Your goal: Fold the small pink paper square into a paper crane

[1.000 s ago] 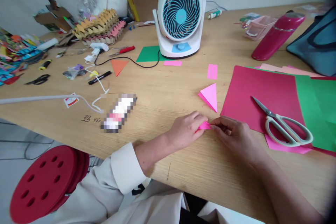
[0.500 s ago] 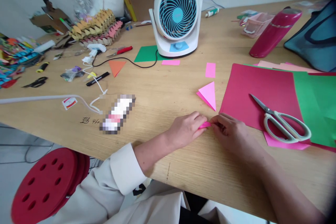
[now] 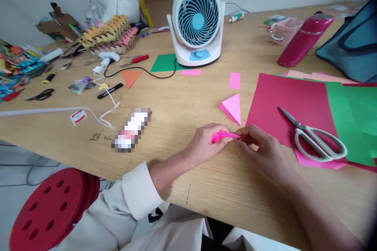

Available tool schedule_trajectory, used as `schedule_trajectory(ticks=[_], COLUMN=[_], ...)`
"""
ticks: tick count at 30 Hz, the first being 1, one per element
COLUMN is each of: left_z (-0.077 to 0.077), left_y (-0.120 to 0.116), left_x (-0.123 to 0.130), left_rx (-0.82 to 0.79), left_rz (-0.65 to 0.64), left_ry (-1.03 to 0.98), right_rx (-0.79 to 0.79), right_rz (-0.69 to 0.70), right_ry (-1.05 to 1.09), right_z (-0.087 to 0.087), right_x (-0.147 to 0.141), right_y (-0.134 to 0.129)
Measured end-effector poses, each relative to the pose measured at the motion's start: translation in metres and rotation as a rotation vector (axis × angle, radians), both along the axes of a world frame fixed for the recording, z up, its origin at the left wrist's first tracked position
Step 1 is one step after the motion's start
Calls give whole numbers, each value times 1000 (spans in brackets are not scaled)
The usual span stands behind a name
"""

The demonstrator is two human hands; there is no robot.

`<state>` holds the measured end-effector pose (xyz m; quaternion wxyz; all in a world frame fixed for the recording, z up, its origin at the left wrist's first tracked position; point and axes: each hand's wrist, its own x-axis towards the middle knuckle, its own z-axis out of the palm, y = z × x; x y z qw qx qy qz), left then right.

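A small folded piece of bright pink paper (image 3: 221, 136) is between my hands, low over the table. My left hand (image 3: 207, 141) wraps round its wide end, with the thumb along the near side. The thumb and fingertips of my right hand (image 3: 259, 147) pinch at its narrow right tip. Just beyond lies a folded pink paper triangle (image 3: 232, 108), partly opened along its lower edge. To the right, grey-handled scissors (image 3: 319, 141) rest on a dark red paper sheet (image 3: 294, 98), its lower left edge beside my right hand.
A white fan (image 3: 198, 21) stands at the back. Left of my hands lies a blurred-out phone (image 3: 131, 131) with a white cable. A magenta bottle (image 3: 304, 39) and a blue bag (image 3: 350, 47) are at the right. Green paper (image 3: 353, 121) lies beside the red sheet.
The pink paper has been lifted and turned between my fingers, so more of it shows. My left thumb has shifted along its near side. The view has moved slightly.
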<state>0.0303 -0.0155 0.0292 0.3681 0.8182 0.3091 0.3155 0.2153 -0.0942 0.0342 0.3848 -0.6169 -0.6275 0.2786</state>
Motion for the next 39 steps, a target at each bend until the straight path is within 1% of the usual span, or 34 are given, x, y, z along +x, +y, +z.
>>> schedule_trajectory(ticks=[3,8,20,30,39], left_z=[3,4,1,1,-2], left_y=[-3,-4,-3,-5,-3], left_x=[0,-1,-2,-2,-1], left_rx=[-28,-22,-69,47,47], left_rz=[-4,-6,-55,-40,-57], left_ry=[-6,-30,-24,-78,-70], right_rx=[44,79,126,99,93], right_rz=[-16,-18,-34,-33,-35], right_ry=[27,55,55,210,208], right_z=[-1,-2,0,-3,-4], right_x=[-2,-2,-5,-3,-5], right_y=[0,-1,-3,-3,-2])
